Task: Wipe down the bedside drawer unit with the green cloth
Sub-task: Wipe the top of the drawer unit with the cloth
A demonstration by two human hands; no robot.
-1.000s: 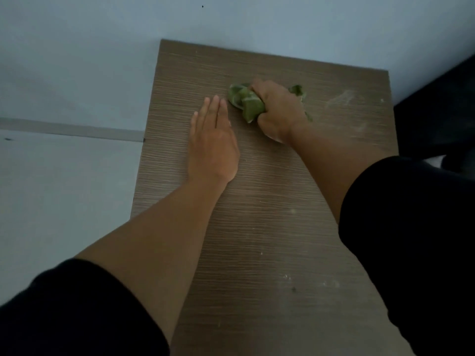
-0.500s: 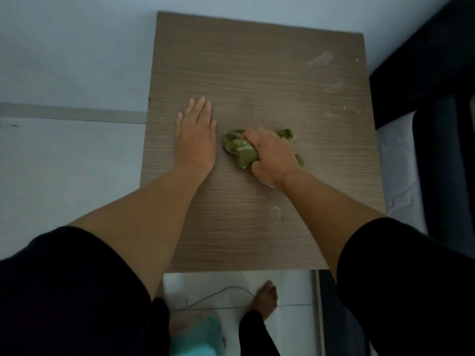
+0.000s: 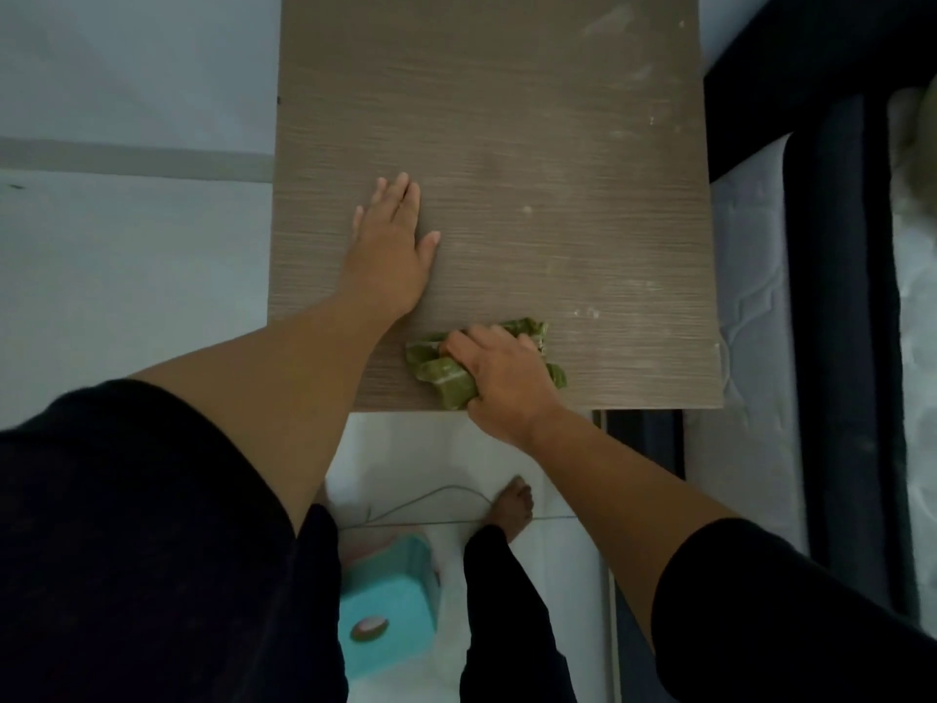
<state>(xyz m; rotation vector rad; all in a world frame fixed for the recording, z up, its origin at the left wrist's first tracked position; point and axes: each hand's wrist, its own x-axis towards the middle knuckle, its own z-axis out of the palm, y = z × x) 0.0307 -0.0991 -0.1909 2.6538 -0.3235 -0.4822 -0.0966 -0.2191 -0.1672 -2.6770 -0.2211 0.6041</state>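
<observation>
The bedside drawer unit (image 3: 507, 119) shows only its brown wood-grain top, with pale dusty smears near its far right corner and specks on the right side. My right hand (image 3: 502, 380) is closed on the bunched green cloth (image 3: 446, 380) and presses it against the top right at the near edge. My left hand (image 3: 390, 246) lies flat, palm down, on the left half of the top, fingers together and holding nothing. The drawer fronts are hidden below the top.
A dark bed frame (image 3: 841, 296) and a white mattress (image 3: 755, 276) stand close against the unit's right side. On the white floor in front lie a teal box (image 3: 390, 616), a thin grey cable (image 3: 431, 497) and my bare foot (image 3: 512, 504). A pale wall is at left.
My right hand has dragged the green cloth from the far middle of the top back to its near edge. The view has tilted down, and my left hand has stayed flat.
</observation>
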